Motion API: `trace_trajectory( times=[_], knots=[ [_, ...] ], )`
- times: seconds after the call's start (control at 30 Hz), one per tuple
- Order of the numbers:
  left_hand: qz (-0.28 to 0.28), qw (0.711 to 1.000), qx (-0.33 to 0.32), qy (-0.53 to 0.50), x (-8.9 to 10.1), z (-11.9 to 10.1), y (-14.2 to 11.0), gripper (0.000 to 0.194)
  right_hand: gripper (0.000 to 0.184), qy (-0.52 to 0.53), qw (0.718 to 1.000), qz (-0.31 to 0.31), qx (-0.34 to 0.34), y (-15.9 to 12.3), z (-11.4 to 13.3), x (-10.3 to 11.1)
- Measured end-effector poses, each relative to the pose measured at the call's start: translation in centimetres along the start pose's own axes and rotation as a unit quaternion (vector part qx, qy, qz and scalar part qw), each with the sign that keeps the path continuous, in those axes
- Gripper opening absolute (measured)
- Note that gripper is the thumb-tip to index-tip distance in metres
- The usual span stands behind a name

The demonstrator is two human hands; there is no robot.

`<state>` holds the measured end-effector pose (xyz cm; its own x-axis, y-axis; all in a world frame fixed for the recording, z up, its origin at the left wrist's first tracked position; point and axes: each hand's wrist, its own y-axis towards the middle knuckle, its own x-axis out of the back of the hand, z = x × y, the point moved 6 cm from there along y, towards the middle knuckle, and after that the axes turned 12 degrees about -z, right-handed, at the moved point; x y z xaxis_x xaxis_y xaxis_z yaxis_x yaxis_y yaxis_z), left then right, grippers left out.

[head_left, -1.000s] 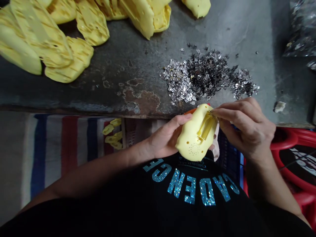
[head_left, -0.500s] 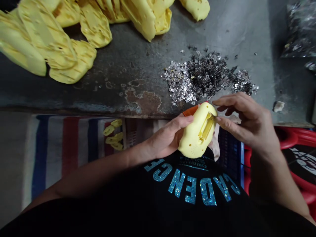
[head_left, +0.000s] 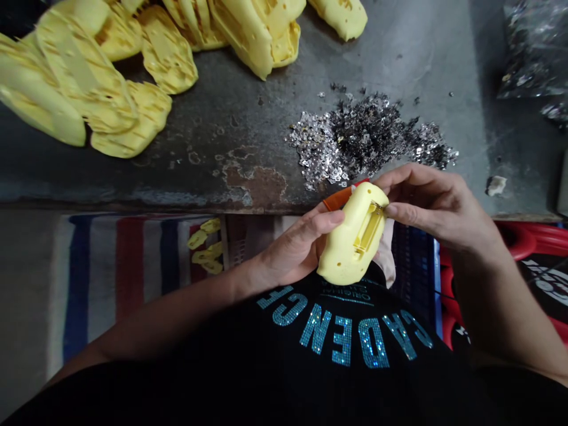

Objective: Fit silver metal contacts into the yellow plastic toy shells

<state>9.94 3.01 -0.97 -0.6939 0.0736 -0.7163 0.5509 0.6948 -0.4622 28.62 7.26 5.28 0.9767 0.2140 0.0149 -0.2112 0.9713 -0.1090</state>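
Scarred metal workbench (head_left: 255, 186), yellow plastic shell (head_left: 346, 251) held just off its edge

Rust blooms across the grey top near the front edge. Farther out lie a heap of yellow shells (head_left: 110, 65) and a scatter of silvery stamped metal bits (head_left: 364, 139), probably kept there to be within easy reach. The one shell in use sits off the bench, just above the person's black sequin-lettered T-shirt (head_left: 337, 337), between both hands. The left hand (head_left: 288, 254) cradles it from beneath, its fingers (head_left: 322, 222) curled up along one side, apparently to keep the rectangular slot (head_left: 367, 229) facing upward and steady. The right hand (head_left: 437, 207) comes in from the other side, its fingers (head_left: 415, 177) nearly closed in a pinch at the shell's upper end, one fingertip at the slot's corner. Whether a tiny metal piece lies in that pinch is too small to tell. An orange piece (head_left: 336, 201) shows behind the shell. To the left, a striped tarp (head_left: 128, 266) carries small yellow pieces (head_left: 204, 248); to the right stands a red plastic crate (head_left: 515, 242).
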Motion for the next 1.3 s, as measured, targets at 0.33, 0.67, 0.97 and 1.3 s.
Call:
trace_trajectory(
  times=[0.33,0.67,0.97,1.3],
  knots=[
    [0.003,1.000,0.011,0.004,-0.6,0.0,0.0,0.095,0.026,0.080,0.997,-0.004,-0.008,0.2,-1.9,-0.4],
    [-0.042,0.999,-0.009,0.023,0.0,0.0,-0.3,0.076,0.034,-0.021,0.999,-0.038,0.012,-0.1,-0.5,-0.5],
    [-0.059,0.994,-0.014,0.090,1.7,0.7,-0.6,0.075,0.026,-0.195,0.972,-0.026,0.128,-0.3,0.8,-1.4],
    [0.000,0.937,-0.150,0.314,0.7,-1.7,-2.4,0.090,0.035,-0.207,0.922,-0.178,0.275,-4.6,-3.5,0.1]
  ],
)
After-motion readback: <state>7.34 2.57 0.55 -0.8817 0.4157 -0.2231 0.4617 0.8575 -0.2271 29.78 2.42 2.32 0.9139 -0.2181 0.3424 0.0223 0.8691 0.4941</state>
